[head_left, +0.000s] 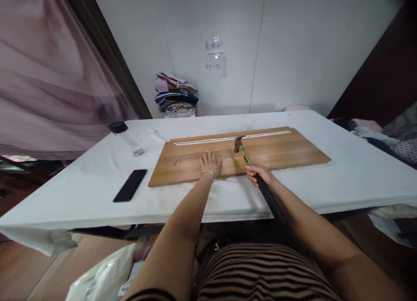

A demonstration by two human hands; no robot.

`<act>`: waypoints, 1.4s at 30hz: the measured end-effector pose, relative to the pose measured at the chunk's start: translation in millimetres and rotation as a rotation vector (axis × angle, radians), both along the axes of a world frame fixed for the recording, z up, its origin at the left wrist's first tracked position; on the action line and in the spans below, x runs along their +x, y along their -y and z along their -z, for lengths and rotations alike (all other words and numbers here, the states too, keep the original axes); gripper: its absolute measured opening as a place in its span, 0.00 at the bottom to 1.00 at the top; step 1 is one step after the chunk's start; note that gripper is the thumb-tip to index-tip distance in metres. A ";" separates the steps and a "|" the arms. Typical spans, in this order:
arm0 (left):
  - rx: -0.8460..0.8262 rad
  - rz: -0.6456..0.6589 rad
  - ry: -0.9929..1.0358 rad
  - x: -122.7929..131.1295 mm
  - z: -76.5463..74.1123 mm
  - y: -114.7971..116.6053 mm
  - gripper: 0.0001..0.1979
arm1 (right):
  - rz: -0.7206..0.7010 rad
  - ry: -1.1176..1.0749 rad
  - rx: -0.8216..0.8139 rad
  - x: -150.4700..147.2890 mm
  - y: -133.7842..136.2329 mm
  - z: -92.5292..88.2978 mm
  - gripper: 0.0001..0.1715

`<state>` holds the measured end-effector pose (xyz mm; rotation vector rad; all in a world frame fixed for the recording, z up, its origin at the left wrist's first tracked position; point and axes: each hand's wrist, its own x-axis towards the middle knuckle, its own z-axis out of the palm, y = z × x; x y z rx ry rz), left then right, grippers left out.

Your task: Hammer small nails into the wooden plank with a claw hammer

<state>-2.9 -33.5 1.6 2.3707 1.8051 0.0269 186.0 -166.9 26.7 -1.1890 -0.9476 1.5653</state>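
My right hand (259,174) is wrapped around the handle of a claw hammer (267,197), with its rusty head raised over the wooden board (273,155). Flat on the board, with fingers spread, rests my left hand (211,163); a bracelet circles that wrist. Just right of those fingers runs a row of several small nails (228,156), close to the hammer head. A few loose nails (176,162) lie on the board's left part. White strips run along the board's far side.
A white-covered table (352,175) bears the board. Left of it lie a black phone (130,185) and a clear container with a black lid (127,137). Folded clothes (177,97) are stacked against the wall at the back. A plastic bag (102,275) sits below the table's front edge.
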 end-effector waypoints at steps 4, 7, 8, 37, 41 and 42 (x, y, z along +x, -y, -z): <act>-0.007 -0.003 0.010 -1.9 -1.3 5.3 0.36 | -0.009 0.017 -0.036 5.8 1.2 6.4 0.29; -0.029 0.013 0.029 -5.2 0.7 5.9 0.36 | -0.027 0.007 -0.044 10.2 3.4 9.8 0.28; -0.031 0.022 0.036 -6.5 1.7 5.4 0.36 | -0.031 0.002 -0.047 11.3 4.2 10.8 0.28; 0.061 0.050 0.112 -14.0 9.4 -0.9 0.33 | -0.033 -0.028 -0.092 3.3 -3.0 16.3 0.28; 0.059 0.052 0.123 -13.5 9.0 -0.6 0.32 | -0.014 -0.021 -0.088 2.1 -3.8 13.4 0.29; 0.058 0.053 0.124 -13.3 8.6 -0.4 0.32 | -0.010 -0.020 -0.093 1.8 -3.7 12.6 0.29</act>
